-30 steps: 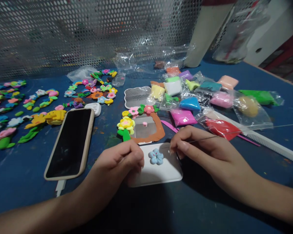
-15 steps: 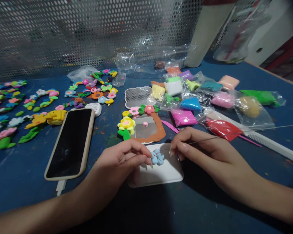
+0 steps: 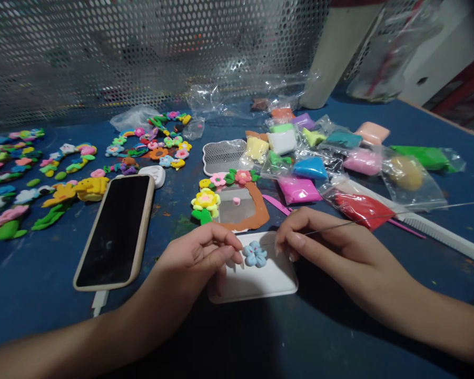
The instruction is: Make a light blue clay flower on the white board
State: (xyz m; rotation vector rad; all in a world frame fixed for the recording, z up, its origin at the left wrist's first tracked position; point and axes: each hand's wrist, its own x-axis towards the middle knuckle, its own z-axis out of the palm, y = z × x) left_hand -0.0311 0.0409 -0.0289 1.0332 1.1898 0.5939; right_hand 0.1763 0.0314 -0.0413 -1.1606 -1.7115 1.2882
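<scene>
The blue clay flower [image 3: 255,254] is resting on a white plate [image 3: 265,284] at the near edge of the work area on the desk [image 3: 35,300]. The left hand [image 3: 197,260] is positioned at the flower's 9 o'clock side, with its curled fingers [image 3: 225,253] at the petal edge; contact and any hold cannot be determined. The right hand [image 3: 324,245] is positioned at 3 o'clock, its thumb and fingers [image 3: 296,239] closed on a thin metal wire [image 3: 351,223] running toward 3 o'clock. A brown clay frame [image 3: 256,213] is lying at 12 o'clock from the flower, a yellow clay flower [image 3: 205,200] is lying at 11 o'clock, bagged clay [image 3: 298,189] is lying at 1 o'clock, and a phone [image 3: 114,231] is lying at 9 o'clock.
</scene>
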